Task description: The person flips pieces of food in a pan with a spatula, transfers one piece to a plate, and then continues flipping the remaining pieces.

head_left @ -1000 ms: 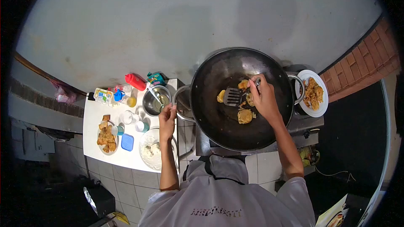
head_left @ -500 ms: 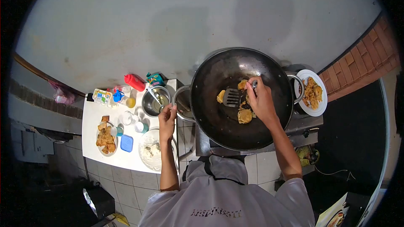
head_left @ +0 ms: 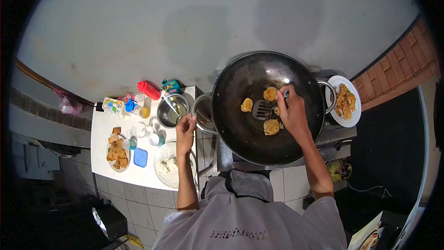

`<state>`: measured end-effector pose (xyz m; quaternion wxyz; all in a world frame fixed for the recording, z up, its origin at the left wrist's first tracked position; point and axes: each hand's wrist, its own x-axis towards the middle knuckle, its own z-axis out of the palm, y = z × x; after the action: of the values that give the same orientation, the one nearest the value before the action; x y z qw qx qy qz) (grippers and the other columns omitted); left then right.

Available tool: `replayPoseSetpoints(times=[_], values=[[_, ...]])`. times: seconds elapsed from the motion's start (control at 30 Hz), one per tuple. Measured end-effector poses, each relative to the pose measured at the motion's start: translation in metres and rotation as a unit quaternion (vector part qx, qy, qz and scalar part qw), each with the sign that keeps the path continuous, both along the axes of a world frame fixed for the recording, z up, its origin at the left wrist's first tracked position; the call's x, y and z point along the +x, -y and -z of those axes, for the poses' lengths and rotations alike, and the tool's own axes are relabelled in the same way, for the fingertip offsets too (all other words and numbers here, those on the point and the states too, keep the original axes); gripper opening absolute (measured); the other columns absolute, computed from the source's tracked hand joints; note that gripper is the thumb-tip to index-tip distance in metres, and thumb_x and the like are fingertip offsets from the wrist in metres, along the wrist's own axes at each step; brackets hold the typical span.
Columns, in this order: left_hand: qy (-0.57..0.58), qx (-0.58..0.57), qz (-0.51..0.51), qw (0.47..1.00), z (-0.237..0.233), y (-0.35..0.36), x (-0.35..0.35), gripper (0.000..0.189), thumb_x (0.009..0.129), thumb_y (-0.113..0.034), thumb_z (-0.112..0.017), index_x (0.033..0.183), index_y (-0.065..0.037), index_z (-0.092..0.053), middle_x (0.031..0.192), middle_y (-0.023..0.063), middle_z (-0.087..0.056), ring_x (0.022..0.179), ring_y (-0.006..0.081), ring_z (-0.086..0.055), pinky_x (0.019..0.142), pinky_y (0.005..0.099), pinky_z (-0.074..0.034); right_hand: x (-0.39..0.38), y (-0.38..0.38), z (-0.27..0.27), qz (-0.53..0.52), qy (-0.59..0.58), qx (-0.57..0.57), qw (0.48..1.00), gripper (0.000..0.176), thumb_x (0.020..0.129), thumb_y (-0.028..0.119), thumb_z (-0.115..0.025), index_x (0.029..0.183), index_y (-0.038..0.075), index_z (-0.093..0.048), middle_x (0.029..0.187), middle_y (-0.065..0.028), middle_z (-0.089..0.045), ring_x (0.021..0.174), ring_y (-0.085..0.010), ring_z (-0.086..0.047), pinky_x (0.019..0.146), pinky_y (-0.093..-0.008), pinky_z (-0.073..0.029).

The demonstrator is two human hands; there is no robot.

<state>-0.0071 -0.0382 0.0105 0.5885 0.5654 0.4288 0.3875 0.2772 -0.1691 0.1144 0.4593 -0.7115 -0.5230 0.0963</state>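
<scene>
A large dark wok point(head_left: 249, 143) sits on the stove. My right hand point(head_left: 293, 115) is closed around the handle of a slotted spatula point(head_left: 262, 109), whose dark head rests low in the wok. Three golden fried pieces point(head_left: 271, 127) lie around the spatula head: one to its left, one above it and one below. A few smaller bits beside the spatula are partly hidden by my hand. My left hand point(head_left: 186, 132) is closed at the outer edge of the wok's left loop handle point(head_left: 200, 99).
A white plate of fried food point(head_left: 356, 119) stands right of the wok. On the white table point(head_left: 99, 132) are a steel bowl point(head_left: 160, 119), a plate with white batter point(head_left: 159, 176), a plate of fried pieces point(head_left: 122, 168), a red bottle point(head_left: 149, 90), cups and a blue lid point(head_left: 140, 158).
The spatula head has slid right and slightly down, away from the left fried piece. My right hand has moved a little right. The wok has shifted slightly right, with my left hand at its handle.
</scene>
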Motion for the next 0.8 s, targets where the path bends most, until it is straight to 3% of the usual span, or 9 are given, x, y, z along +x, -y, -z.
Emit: replayPoseSetpoints(times=[0.13, 0.23, 0.33, 0.4, 0.5, 0.7, 0.8], values=[[0.007, -0.001, 0.006, 1.0, -0.002, 0.001, -0.001, 0.03, 0.091, -0.021, -0.055, 0.11, 0.002, -0.056, 0.077, 0.0023, -0.062, 0.068, 0.0056, -0.05, 0.064, 0.02, -0.037, 0.001, -0.008, 0.011, 0.003, 0.011, -0.024, 1.0, 0.011, 0.09, 0.009, -0.05, 0.092, -0.001, -0.046, 0.068, -0.0212, -0.056, 0.063, -0.0372, -0.058, 0.055, -0.0391, -0.042], [0.007, 0.0, 0.008, 1.0, 0.0, -0.001, -0.001, 0.029, 0.091, -0.021, -0.056, 0.109, 0.002, -0.056, 0.076, 0.0019, -0.062, 0.068, 0.0055, -0.051, 0.064, 0.0201, -0.037, 0.001, -0.015, 0.02, -0.013, 0.003, 0.019, 1.0, 0.011, 0.09, 0.009, -0.051, 0.092, -0.001, -0.046, 0.068, -0.0215, -0.055, 0.063, -0.0392, -0.057, 0.055, -0.0393, -0.042], [0.005, 0.005, 0.002, 1.0, -0.002, 0.001, 0.0, 0.029, 0.091, -0.021, -0.056, 0.108, 0.002, -0.056, 0.075, 0.0015, -0.062, 0.068, 0.0052, -0.05, 0.063, 0.0201, -0.037, -0.001, -0.016, 0.016, -0.013, -0.035, -0.022, 0.999, 0.012, 0.089, 0.009, -0.052, 0.092, -0.001, -0.046, 0.067, -0.0211, -0.055, 0.061, -0.0392, -0.056, 0.055, -0.0395, -0.042], [0.008, 0.005, 0.003, 1.0, -0.001, 0.0, -0.001, 0.029, 0.09, -0.021, -0.056, 0.108, 0.002, -0.056, 0.075, 0.0015, -0.062, 0.068, 0.0049, -0.05, 0.063, 0.0199, -0.037, -0.001, -0.015, 0.01, -0.005, 0.028, 0.007, 1.0, 0.012, 0.089, 0.009, -0.052, 0.092, -0.001, -0.046, 0.065, -0.0199, -0.054, 0.057, -0.0354, -0.056, 0.054, -0.0391, -0.041], [0.014, 0.003, 0.003, 1.0, 0.003, -0.001, -0.001, 0.029, 0.09, -0.021, -0.057, 0.107, 0.002, -0.056, 0.074, 0.0014, -0.062, 0.066, 0.0046, -0.048, 0.062, 0.0197, -0.036, -0.004, -0.01, -0.006, 0.022, 0.013, -0.006, 1.0, 0.012, 0.089, 0.009, -0.052, 0.092, -0.001, -0.046, 0.066, -0.0199, -0.054, 0.056, -0.0331, -0.056, 0.053, -0.0382, -0.041], [0.015, -0.005, 0.002, 1.0, 0.004, -0.001, -0.001, 0.028, 0.09, -0.021, -0.057, 0.107, 0.001, -0.057, 0.074, 0.0014, -0.062, 0.067, 0.0049, -0.048, 0.062, 0.0198, -0.036, -0.013, -0.012, -0.001, -0.014, -0.028, 0.009, 0.999, 0.013, 0.09, 0.01, -0.051, 0.093, -0.001, -0.046, 0.068, -0.0208, -0.055, 0.059, -0.0342, -0.056, 0.054, -0.0377, -0.042], [0.009, -0.003, 0.003, 1.0, 0.0, 0.0, 0.0, 0.028, 0.091, -0.021, -0.056, 0.107, 0.001, -0.057, 0.075, 0.0018, -0.062, 0.068, 0.0053, -0.05, 0.064, 0.0204, -0.037, -0.009, -0.015, 0.006, -0.015, 0.011, 0.03, 0.999, 0.013, 0.09, 0.01, -0.051, 0.093, -0.001, -0.046, 0.067, -0.0202, -0.054, 0.059, -0.0347, -0.055, 0.054, -0.0382, -0.041]])
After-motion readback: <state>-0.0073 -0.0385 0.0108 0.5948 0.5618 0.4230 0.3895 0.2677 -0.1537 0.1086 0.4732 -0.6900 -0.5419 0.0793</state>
